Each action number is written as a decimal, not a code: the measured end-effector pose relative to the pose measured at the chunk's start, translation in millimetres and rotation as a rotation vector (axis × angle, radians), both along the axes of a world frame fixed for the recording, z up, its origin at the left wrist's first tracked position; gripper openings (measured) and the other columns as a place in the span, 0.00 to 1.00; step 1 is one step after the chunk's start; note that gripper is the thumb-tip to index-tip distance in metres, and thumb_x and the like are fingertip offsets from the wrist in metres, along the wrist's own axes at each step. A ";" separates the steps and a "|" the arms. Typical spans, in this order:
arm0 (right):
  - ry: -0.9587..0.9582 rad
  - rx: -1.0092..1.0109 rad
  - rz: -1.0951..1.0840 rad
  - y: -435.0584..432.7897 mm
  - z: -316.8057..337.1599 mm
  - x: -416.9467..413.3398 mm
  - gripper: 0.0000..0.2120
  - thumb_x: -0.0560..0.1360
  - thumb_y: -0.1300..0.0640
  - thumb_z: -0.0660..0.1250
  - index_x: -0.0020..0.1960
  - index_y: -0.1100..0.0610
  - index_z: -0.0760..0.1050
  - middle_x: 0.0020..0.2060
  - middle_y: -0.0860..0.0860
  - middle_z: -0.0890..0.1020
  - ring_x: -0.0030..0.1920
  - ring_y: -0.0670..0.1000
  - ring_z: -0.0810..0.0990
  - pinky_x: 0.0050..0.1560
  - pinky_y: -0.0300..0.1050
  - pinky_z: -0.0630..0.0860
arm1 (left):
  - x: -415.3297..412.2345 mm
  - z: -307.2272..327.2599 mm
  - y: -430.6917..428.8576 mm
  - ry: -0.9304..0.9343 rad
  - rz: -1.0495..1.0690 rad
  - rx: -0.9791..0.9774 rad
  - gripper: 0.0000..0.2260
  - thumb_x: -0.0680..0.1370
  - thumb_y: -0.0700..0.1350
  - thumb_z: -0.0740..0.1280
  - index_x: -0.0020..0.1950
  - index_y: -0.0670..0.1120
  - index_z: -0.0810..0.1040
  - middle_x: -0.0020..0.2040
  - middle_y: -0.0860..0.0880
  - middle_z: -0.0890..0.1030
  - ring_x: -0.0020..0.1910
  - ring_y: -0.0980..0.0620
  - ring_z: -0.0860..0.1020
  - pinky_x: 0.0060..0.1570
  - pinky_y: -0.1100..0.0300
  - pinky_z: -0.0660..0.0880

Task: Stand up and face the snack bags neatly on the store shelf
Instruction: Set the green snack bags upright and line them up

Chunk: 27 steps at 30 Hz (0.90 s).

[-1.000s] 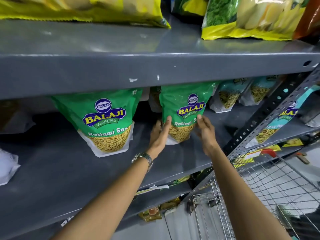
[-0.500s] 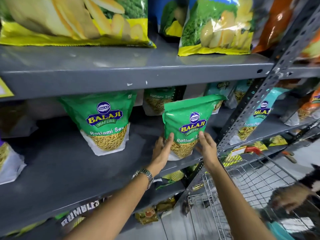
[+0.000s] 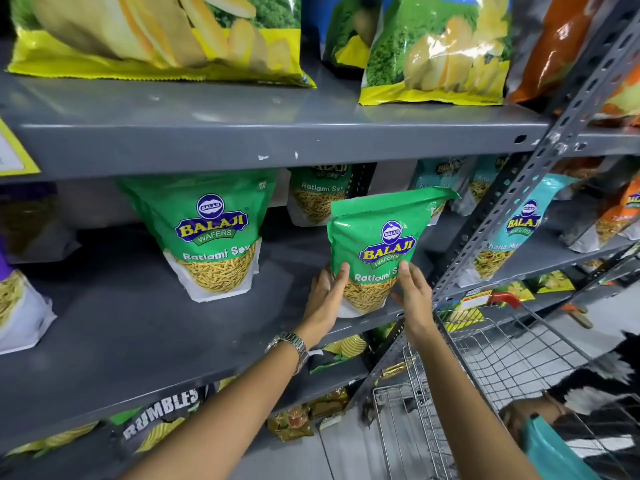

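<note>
A wire cart sits low on the right. Above it, the left hand and right hand press flat, fingers extended, on either side of a green snack bag — upright at the front edge of the grey shelf. Further back stands a second green bag.

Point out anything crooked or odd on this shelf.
The green Ratlami Sev bag held between the left hand and right hand has its top flap folded sideways. Its green neighbour stands straight.
</note>
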State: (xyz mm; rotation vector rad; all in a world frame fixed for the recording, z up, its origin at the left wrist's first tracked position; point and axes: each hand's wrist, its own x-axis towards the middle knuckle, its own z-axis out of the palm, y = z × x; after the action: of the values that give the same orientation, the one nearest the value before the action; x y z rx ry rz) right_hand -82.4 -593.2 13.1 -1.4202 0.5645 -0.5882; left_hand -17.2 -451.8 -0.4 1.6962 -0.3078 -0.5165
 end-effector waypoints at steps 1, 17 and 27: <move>0.006 -0.029 -0.062 3.4 0.4 0.5 0.17 0.79 0.52 0.60 0.64 0.60 0.70 0.56 0.52 0.79 0.53 0.47 0.79 0.56 0.42 0.75 | -2.4 -0.3 2.4 -0.053 0.011 0.012 0.36 0.68 0.73 0.53 0.70 0.53 0.62 0.77 0.49 0.54 0.75 0.47 0.56 0.72 0.47 0.57; 0.054 0.176 0.332 189.5 16.9 110.0 0.24 0.76 0.61 0.64 0.69 0.61 0.60 0.66 0.58 0.71 0.63 0.52 0.72 0.63 0.46 0.69 | 76.2 -17.9 193.2 -0.259 0.723 -0.133 0.29 0.78 0.52 0.61 0.74 0.43 0.55 0.74 0.44 0.56 0.73 0.52 0.56 0.69 0.63 0.54; 0.056 0.112 0.469 168.4 13.7 124.7 0.09 0.79 0.56 0.58 0.57 0.57 0.69 0.46 0.45 0.78 0.42 0.39 0.78 0.43 0.36 0.74 | 100.9 -4.1 206.5 -0.011 0.367 -0.207 0.24 0.70 0.68 0.59 0.58 0.55 0.73 0.60 0.52 0.79 0.61 0.53 0.76 0.67 0.46 0.68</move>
State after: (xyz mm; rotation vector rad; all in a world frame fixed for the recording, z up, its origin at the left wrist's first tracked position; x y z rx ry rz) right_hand 42.3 -424.8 26.8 -1.4035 0.2859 -0.1407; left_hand 83.7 -245.3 -4.4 1.5088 -0.0508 -0.1954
